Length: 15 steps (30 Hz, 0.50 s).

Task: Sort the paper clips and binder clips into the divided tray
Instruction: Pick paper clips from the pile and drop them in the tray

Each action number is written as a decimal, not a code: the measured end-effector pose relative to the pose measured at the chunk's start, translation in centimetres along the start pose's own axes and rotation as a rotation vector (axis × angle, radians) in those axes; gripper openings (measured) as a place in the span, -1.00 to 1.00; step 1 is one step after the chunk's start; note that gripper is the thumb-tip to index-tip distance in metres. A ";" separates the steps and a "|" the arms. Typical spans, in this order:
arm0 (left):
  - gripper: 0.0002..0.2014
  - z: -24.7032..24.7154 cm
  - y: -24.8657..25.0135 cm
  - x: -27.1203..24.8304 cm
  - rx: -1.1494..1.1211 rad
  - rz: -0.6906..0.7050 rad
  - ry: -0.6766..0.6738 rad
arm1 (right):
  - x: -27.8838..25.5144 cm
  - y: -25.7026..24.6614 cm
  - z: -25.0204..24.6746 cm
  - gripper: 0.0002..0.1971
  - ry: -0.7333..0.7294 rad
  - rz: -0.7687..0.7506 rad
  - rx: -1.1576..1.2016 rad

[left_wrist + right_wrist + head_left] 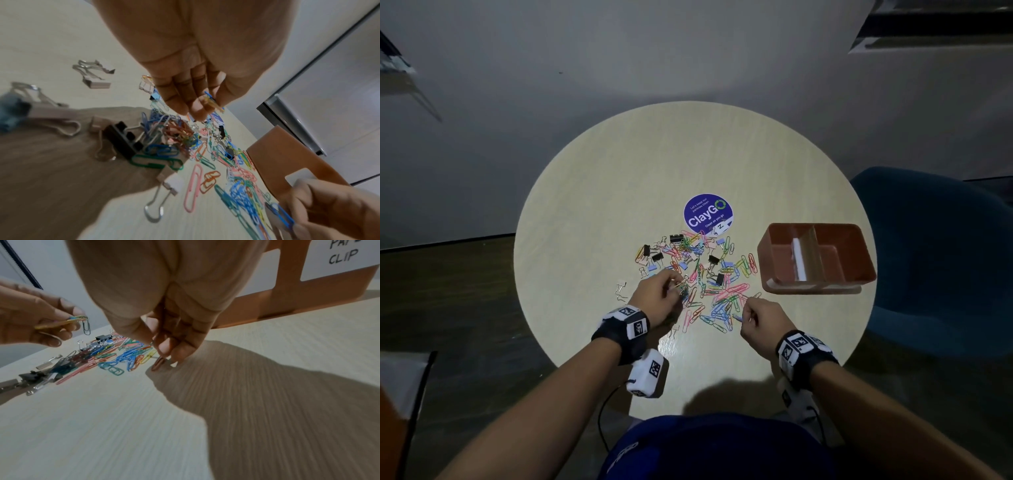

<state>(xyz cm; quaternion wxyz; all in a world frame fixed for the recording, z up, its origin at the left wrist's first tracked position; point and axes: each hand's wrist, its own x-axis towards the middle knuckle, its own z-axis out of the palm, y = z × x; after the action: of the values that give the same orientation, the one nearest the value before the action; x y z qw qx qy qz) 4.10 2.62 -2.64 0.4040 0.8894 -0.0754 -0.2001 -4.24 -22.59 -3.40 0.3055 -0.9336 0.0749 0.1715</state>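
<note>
orange divided plastic tray [858, 255] looked empty; mixed coloured clip pile [698, 274] unsorted on bench [619, 178]. left hand [659, 298] pinched several paper clips [212, 101]; right hand [760, 320] pinched a blue paper clip [284, 216].

Clip pile [695, 274] mid-frame on my table [619, 171], divided tray [816, 258] at its right, sticker [708, 214] just above, my hands at the pile's lower edge

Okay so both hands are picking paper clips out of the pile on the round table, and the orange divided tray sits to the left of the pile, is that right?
Not quite: the orange divided tray sits to the right of the pile, as the head view shows. The rest holds: the left hand and right hand both pinch paper clips over the round table.
</note>
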 end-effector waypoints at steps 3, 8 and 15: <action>-0.75 -0.5 -0.2 -0.2 0.030 -0.021 -0.032 | -0.5 0.3 0.1 -0.75 0.027 0.012 0.103; -0.85 -0.2 -0.5 -0.3 -0.086 -0.118 -0.077 | -0.5 1.1 -0.4 -0.75 -0.022 0.044 0.046; -0.87 0.1 -0.7 -0.4 -0.289 -0.229 -0.080 | -0.6 1.3 -0.8 -0.85 0.049 0.184 0.138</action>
<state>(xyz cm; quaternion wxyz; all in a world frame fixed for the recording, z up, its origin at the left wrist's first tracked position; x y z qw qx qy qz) 3.68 3.15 -3.15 0.4988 0.8163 0.0400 -0.2885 -4.90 -24.13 -3.28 0.3502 -0.9034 0.1792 0.1704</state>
